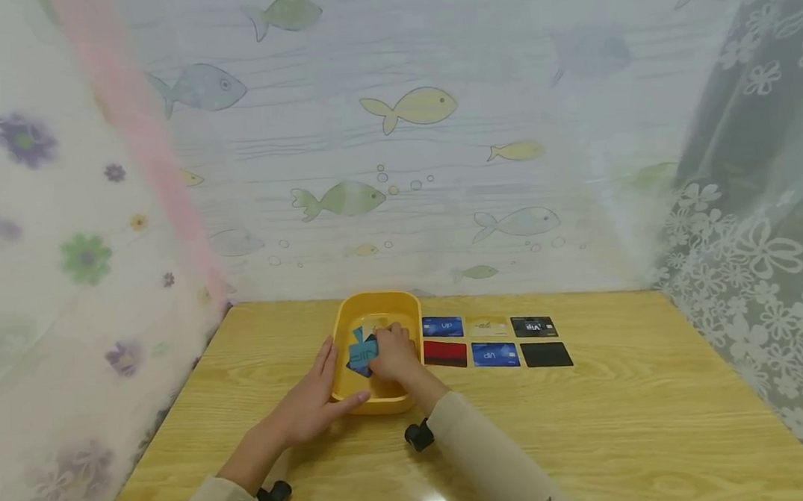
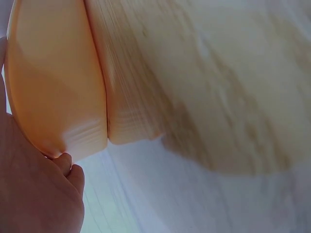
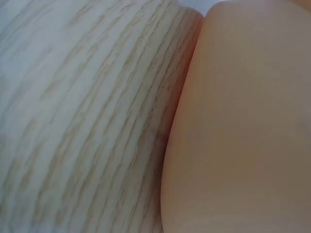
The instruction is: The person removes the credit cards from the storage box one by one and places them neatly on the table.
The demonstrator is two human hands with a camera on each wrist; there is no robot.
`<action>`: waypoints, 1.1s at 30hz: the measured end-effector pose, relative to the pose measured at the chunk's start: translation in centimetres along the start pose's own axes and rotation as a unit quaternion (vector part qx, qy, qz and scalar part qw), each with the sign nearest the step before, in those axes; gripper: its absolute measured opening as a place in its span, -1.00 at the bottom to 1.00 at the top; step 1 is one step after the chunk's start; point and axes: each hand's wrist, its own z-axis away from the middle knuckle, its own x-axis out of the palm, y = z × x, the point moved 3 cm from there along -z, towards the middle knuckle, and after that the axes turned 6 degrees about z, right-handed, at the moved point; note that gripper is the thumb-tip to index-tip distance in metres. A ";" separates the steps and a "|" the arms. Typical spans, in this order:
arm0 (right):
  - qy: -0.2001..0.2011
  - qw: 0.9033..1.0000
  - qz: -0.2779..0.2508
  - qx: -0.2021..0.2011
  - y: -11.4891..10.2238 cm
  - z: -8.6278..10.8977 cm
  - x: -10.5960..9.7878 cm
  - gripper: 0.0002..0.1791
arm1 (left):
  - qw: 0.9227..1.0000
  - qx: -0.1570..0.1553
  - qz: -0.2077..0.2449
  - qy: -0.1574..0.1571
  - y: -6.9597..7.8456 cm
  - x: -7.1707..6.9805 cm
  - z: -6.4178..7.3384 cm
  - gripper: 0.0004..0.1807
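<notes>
A yellow plastic tub [image 1: 375, 407] stands on the table, with several cards inside it, among them a light blue card [image 1: 362, 354] on top of darker blue ones. Against the tub's left wall rests my left hand [image 1: 307, 404], its fingers straight and its thumb stretched along the front rim. In the left wrist view that hand [image 2: 39, 194] touches the orange-looking tub wall [image 2: 58, 73]. My right hand [image 1: 394, 353] reaches down into the tub, beside the light blue card; its fingertips are hidden. The right wrist view shows only the tub's outer wall [image 3: 238, 116] and the table.
Right of the tub, cards lie in two rows: a blue card [image 1: 442, 326], a gold card [image 1: 487, 326] and a black VIP card [image 1: 533, 327] behind; a red card [image 1: 445, 354], a blue VIP card [image 1: 496, 355] and a plain black card [image 1: 546, 354] in front. A fish-patterned curtain [image 1: 414, 227] hangs behind.
</notes>
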 end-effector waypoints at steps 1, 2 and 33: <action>0.001 1.000 -0.003 0.003 0.1 -0.1 0.0 -0.40 | 1.000 -0.001 0.001 0.000 0.0 0.0 0.0 0.22; 0.002 1.000 -0.004 0.006 0.1 -0.1 0.0 -0.42 | 1.000 -0.001 0.000 0.000 0.1 0.0 0.0 0.22; 0.031 0.999 -0.030 0.006 -0.2 0.3 -0.3 -0.53 | 1.000 0.002 -0.006 -0.001 0.1 0.2 0.1 0.22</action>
